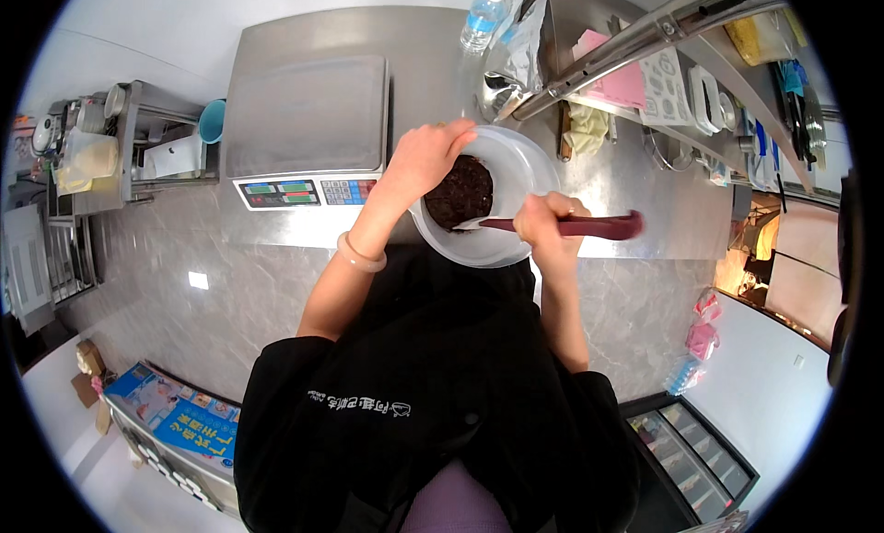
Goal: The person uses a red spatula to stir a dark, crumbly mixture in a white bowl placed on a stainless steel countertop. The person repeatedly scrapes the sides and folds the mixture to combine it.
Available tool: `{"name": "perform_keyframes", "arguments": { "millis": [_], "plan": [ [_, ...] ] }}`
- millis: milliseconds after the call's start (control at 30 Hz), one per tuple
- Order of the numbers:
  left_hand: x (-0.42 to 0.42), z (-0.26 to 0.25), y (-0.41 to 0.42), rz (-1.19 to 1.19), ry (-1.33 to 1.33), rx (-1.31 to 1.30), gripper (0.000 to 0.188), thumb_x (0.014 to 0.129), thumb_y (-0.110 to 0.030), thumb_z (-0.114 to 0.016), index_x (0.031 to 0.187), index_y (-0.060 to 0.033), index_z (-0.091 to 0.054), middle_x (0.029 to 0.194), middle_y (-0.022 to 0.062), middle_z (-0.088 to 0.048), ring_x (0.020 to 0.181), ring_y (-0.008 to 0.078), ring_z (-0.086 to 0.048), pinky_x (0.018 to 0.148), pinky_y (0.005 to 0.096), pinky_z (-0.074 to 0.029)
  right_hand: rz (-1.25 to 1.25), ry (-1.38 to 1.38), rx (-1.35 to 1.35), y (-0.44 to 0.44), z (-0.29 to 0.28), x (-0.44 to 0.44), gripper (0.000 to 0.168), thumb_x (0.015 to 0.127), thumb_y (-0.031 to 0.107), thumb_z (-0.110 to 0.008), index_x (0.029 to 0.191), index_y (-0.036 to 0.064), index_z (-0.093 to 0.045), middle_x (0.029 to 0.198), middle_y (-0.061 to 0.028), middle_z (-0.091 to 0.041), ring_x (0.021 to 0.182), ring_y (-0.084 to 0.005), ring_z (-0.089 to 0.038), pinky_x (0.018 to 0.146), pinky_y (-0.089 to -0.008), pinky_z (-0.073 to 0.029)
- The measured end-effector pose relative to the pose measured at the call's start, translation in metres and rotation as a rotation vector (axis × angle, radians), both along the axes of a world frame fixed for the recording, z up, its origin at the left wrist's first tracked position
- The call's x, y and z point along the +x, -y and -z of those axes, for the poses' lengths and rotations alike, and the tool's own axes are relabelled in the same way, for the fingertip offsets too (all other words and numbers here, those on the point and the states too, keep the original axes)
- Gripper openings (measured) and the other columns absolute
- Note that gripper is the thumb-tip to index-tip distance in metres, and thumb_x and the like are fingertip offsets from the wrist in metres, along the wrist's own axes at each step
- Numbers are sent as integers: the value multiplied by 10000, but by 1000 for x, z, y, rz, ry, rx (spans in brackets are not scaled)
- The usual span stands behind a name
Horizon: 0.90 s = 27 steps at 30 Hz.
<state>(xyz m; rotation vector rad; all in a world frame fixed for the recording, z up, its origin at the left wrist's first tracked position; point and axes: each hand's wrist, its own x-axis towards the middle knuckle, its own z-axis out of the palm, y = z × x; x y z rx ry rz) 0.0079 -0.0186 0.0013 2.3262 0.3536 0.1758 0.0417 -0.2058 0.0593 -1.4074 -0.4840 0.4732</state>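
Observation:
A translucent white plastic tub [535,163] stands tilted at the front edge of the steel worktable, with a dark brown crumbly or paste-like mass [466,191] at its bottom. My left hand [431,153] grips the rim at the tub's far left side, thumb toward the inside. In my right hand [551,222] is a spatula [601,226] with a dark red handle. Its pale blade reaches into the tub and touches the near edge of the brown mass. The fingertips of my left hand are partly hidden.
Left of the tub sits a digital scale [307,119] with a steel platform. A water bottle [483,21] and a silver foil bag [518,46] stand behind. A metal rack post [621,50] slants over the right side, beside a shelf with a pink sheet [608,70]. A yellowish cloth [587,129] lies under it.

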Motion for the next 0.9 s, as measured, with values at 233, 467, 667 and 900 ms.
{"name": "perform_keyframes", "arguments": {
  "millis": [233,467,667,900],
  "plan": [
    [0,-1,-1,4,12,17,260,925,-292,-481,1046,-102,-610,793,186,-624,757,382,-586,656,443,-465,153,230,231,-6,20,3,357,864,-42,-479,582,65,-288,473,6,-341,416,-92,-300,417,-272,-262],
    [0,-1,0,-6,42,3,261,927,-292,-476,1044,-104,-614,793,191,-623,758,382,-587,661,442,-467,50,134,152,-22,17,1,381,868,-55,-463,566,71,-270,473,0,-349,408,-87,-282,412,-272,-260],
    [1,-1,0,6,6,15,252,924,-287,-483,1045,-111,-616,778,191,-620,756,384,-586,656,438,-468,40,9,54,-7,1,-3,403,865,-31,-479,558,90,-248,460,10,-328,398,-73,-279,401,-262,-239],
    [1,-1,0,-4,-4,20,242,920,-287,-492,1044,-116,-611,770,190,-616,754,384,-584,653,442,-466,210,222,191,-21,26,6,390,868,-57,-463,573,80,-247,465,-5,-344,412,-90,-284,417,-264,-250]
  ]
}}
